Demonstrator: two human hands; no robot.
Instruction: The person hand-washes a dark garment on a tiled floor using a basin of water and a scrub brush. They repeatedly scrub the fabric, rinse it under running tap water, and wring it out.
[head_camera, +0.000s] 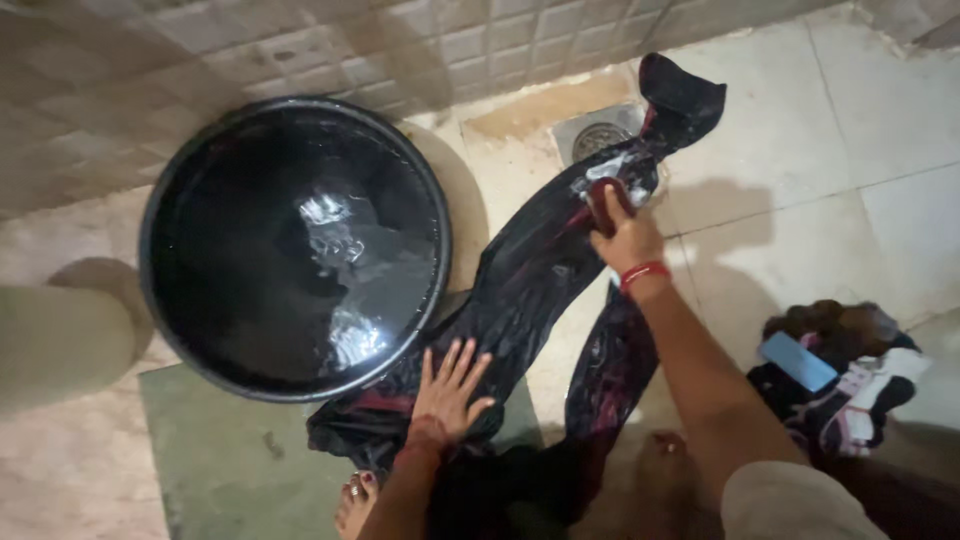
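Floor: wet pale tiles (800, 170), with a round drain (598, 138) by the wall.
Garment: dark wet cloth (530, 290) spread flat from the black tub (295, 245) toward the drain.
Left hand (448, 385): fingers splayed, palm pressing the cloth's near end.
Right hand (625, 232): clenched around a dark red scrubbing piece, kind unclear, amid suds.
Doing it well: likely short firm strokes while the flat hand keeps the cloth taut.
Nearby: pile of clothes (840, 375) to the right.
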